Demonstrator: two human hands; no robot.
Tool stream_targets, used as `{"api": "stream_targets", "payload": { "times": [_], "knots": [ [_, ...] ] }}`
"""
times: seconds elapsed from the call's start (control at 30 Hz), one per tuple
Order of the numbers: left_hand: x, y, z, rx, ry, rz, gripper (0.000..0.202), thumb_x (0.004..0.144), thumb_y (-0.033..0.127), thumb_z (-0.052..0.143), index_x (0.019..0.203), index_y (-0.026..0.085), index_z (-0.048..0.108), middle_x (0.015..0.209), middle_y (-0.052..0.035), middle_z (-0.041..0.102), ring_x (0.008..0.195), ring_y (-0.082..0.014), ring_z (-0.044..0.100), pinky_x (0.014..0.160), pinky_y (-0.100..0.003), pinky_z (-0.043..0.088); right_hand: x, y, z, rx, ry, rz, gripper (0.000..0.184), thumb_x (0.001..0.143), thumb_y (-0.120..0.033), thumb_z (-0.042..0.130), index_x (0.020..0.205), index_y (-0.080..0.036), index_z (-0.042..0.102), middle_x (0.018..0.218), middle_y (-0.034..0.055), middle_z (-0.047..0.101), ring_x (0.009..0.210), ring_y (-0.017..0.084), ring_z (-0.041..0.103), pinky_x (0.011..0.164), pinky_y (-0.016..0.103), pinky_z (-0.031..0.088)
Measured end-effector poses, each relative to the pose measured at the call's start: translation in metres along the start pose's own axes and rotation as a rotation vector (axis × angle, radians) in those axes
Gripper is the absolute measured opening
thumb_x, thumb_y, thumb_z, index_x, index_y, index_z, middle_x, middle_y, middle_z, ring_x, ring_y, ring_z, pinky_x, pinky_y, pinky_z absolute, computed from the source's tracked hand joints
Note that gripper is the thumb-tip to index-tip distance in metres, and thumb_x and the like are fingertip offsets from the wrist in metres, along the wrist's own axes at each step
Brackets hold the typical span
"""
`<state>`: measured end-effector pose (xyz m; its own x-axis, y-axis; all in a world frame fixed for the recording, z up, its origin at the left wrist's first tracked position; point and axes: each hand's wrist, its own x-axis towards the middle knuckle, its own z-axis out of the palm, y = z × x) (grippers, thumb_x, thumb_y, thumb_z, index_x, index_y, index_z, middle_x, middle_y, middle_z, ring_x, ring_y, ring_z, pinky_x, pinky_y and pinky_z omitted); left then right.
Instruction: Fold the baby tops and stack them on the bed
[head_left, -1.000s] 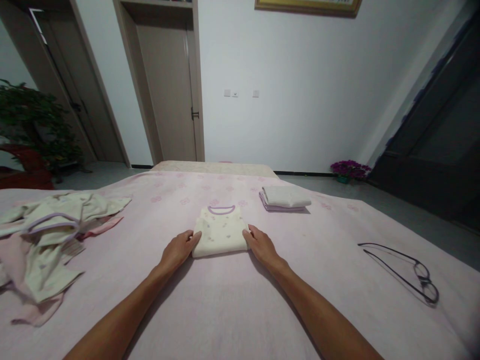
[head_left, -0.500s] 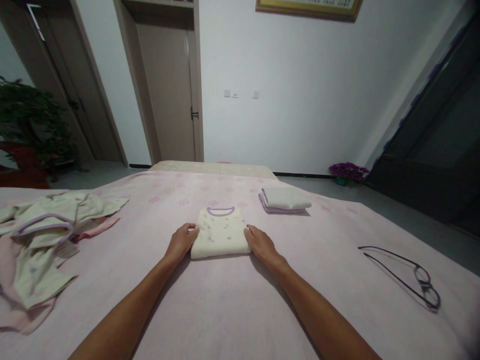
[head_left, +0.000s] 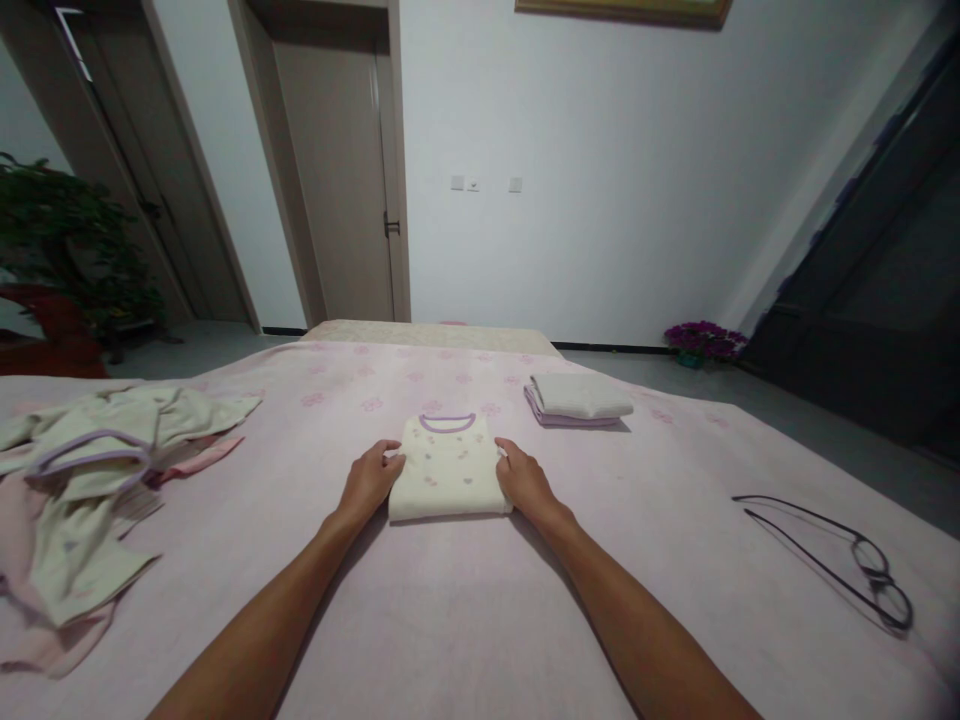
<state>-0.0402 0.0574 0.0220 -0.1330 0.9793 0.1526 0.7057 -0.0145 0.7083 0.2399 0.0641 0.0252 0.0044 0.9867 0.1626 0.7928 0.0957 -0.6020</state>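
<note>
A cream shirt with a purple neckline and small printed motifs lies folded into a neat rectangle on the pink bedspread. My left hand holds its left edge, with the thumb against the cloth and the fingers curled. On the opposite edge, my right hand grips the shirt in the same way, its fingertips partly hidden. Behind and to the right sits a stack of folded clothes, white on top and lilac below.
Rumpled cream and pink clothes lie heaped at the left. Black-framed glasses rest unfolded at the right. Beyond the bed are a door, a green plant and a pot of purple flowers.
Both hands keep their places at the shirt's side edges. The whole scene has shifted slightly with the head camera; otherwise the shirt looks nearly the same.
</note>
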Motion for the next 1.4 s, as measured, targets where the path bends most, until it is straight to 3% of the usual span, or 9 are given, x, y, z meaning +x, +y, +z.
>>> {"api": "stream_targets", "payload": {
  "times": [0.17,0.4,0.57,0.7,0.77,0.9,1.1,1.23,1.4],
  "knots": [
    [0.001,0.0,0.001,0.033,0.035,0.0,0.035,0.085,0.035,0.059,0.115,0.019,0.067,0.083,-0.0034,0.072,0.08,-0.0193,0.067,0.07,-0.025,0.043,-0.005,-0.005,-0.003,-0.111,0.017,-0.074,0.047,0.091,-0.014,0.04,0.133,-0.015,0.06,0.123,0.015,0.067,0.114,0.025,0.062,0.099,0.032,0.044],
    [0.002,0.0,0.001,-0.143,0.075,0.006,0.035,0.082,0.036,0.061,0.11,0.018,0.069,0.082,-0.0026,0.072,0.078,-0.0188,0.068,0.07,-0.026,0.045,-0.001,-0.001,0.0,-0.055,0.058,-0.13,0.037,0.095,-0.021,0.046,0.125,-0.016,0.066,0.114,0.0115,0.068,0.11,0.02,0.062,0.098,0.028,0.044],
    [0.0,0.0,0.0,0.039,0.028,-0.002,0.028,0.083,0.036,0.061,0.107,0.023,0.067,0.088,-0.002,0.072,0.082,-0.0193,0.068,0.069,-0.026,0.045,0.0,0.003,0.001,-0.064,0.058,-0.135,0.034,0.093,-0.019,0.048,0.12,-0.018,0.069,0.11,0.0104,0.068,0.106,0.021,0.063,0.096,0.03,0.046],
    [-0.006,-0.001,-0.002,0.103,0.097,0.176,0.025,0.086,0.032,0.057,0.109,0.023,0.063,0.107,-0.0039,0.068,0.084,-0.0171,0.068,0.073,-0.026,0.048,-0.005,0.008,-0.003,-0.058,0.136,-0.211,0.04,0.091,-0.018,0.05,0.128,-0.021,0.064,0.12,0.0098,0.062,0.108,0.021,0.061,0.095,0.032,0.048],
    [-0.01,-0.002,-0.005,0.104,0.062,0.288,0.022,0.088,0.029,0.054,0.107,0.024,0.065,0.115,-0.0046,0.065,0.086,-0.0162,0.068,0.078,-0.026,0.049,-0.007,0.013,-0.006,-0.045,0.126,-0.303,0.04,0.089,-0.015,0.051,0.125,-0.025,0.066,0.127,0.0082,0.06,0.116,0.021,0.057,0.1,0.034,0.047],
    [-0.016,-0.007,-0.02,0.125,-0.119,0.403,0.028,0.089,0.027,0.05,0.111,0.027,0.069,0.122,-0.004,0.067,0.106,-0.0203,0.065,0.089,-0.029,0.05,-0.007,0.027,-0.012,-0.026,-0.009,-0.467,0.044,0.087,-0.01,0.053,0.124,-0.028,0.068,0.133,0.0047,0.063,0.124,0.021,0.055,0.106,0.038,0.044],
    [-0.025,-0.016,-0.047,0.16,-0.352,0.425,0.063,0.073,0.026,0.064,0.136,0.028,0.061,0.147,-0.0045,0.054,0.133,-0.0273,0.052,0.114,-0.037,0.036,-0.009,0.043,-0.024,-0.065,-0.156,-0.54,0.052,0.09,-0.021,0.053,0.141,-0.03,0.055,0.147,0.0035,0.053,0.134,0.022,0.049,0.112,0.044,0.037],
    [-0.026,-0.025,-0.052,0.164,-0.394,0.442,0.076,0.068,0.023,0.066,0.143,0.028,0.054,0.151,-0.0044,0.048,0.137,-0.0284,0.047,0.118,-0.039,0.032,-0.013,0.042,-0.035,-0.084,-0.251,-0.531,0.058,0.09,-0.031,0.055,0.148,-0.031,0.045,0.154,0.0037,0.043,0.141,0.024,0.041,0.116,0.047,0.03],
    [-0.028,-0.03,-0.044,0.238,-0.365,0.499,0.08,0.071,0.037,0.073,0.147,0.027,0.048,0.155,-0.0073,0.043,0.14,-0.0296,0.043,0.117,-0.041,0.033,-0.013,0.04,-0.042,-0.062,-0.334,-0.524,0.069,0.087,-0.033,0.06,0.152,-0.031,0.038,0.159,0.0029,0.034,0.147,0.026,0.031,0.119,0.048,0.023]
  ]
}}
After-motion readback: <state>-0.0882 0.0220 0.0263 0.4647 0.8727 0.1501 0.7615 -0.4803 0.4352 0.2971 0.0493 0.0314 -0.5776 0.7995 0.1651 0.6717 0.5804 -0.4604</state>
